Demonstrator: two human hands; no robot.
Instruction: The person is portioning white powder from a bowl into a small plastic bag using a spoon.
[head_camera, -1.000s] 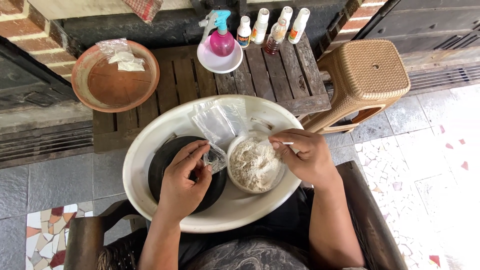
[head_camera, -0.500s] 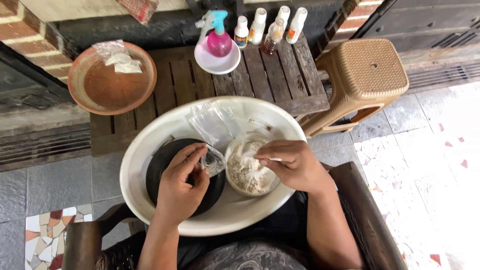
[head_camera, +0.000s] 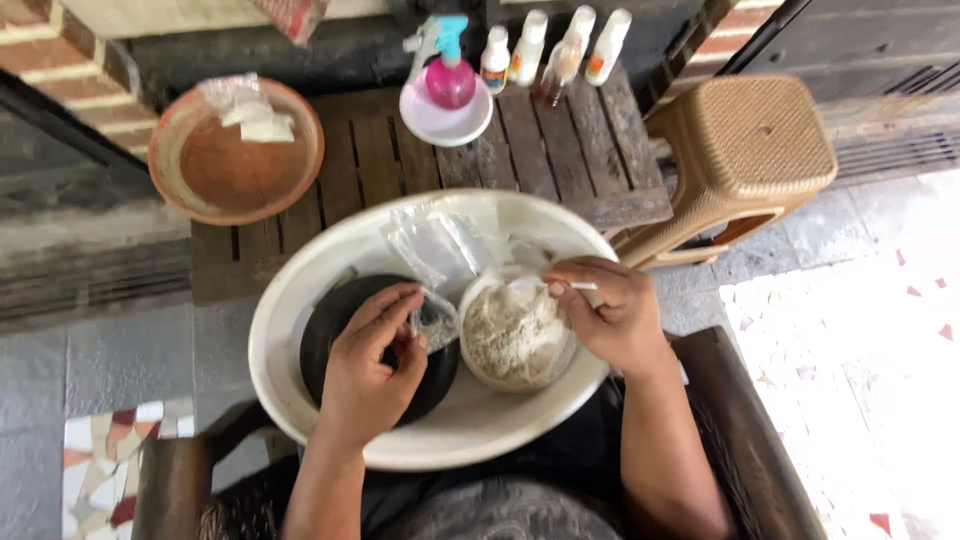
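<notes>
- Small clear bag (head_camera: 433, 320) – pinched at its mouth by left hand (head_camera: 368, 372), thumb & fingers clamped on the plastic. Sits over the black dish (head_camera: 335, 325), just beside the powder tub.
- Right hand (head_camera: 610, 318) – fingers closed on a thin white spoon handle (head_camera: 580, 286); the scoop end points toward the tub (head_camera: 515, 338), can't tell if it's loaded.
- Tub: round, clear/white, holds pale off-white powder (head_camera: 505, 335), heaped & lumpy, close to full.
- Risk, as I judge it: bag mouth is narrow & floppy, held by one hand only – if the grip slackens or the mouth folds shut, powder from the spoon lands on the black dish instead.
- Risk 2: tub looks light & sits on the sloped inside of the basin; a push w/ the spoon could tip or slide it.
- Risk 3: fine powder, open-air spot – a draught or a quick flick could scatter it.
- Black dish: nothing clearly inside, mostly hidden by left hand.
- White basin (head_camera: 300, 300) – wide, shallow, on the lap; holds dish, tub, plus a stack of spare clear bags (head_camera: 440, 245) at the far side.
- Beyond: wood slat table (head_camera: 560, 170) w/ a brown clay bowl (head_camera: 195, 195) holding a few white packets (head_camera: 250, 115).
- White saucer (head_camera: 440, 122) carries a pink spray bottle (head_camera: 448, 75); row of small white bottles (head_camera: 555, 45) next to it.
- Tan plastic stool (head_camera: 745, 150) to the right, well apart from both hands.
</notes>
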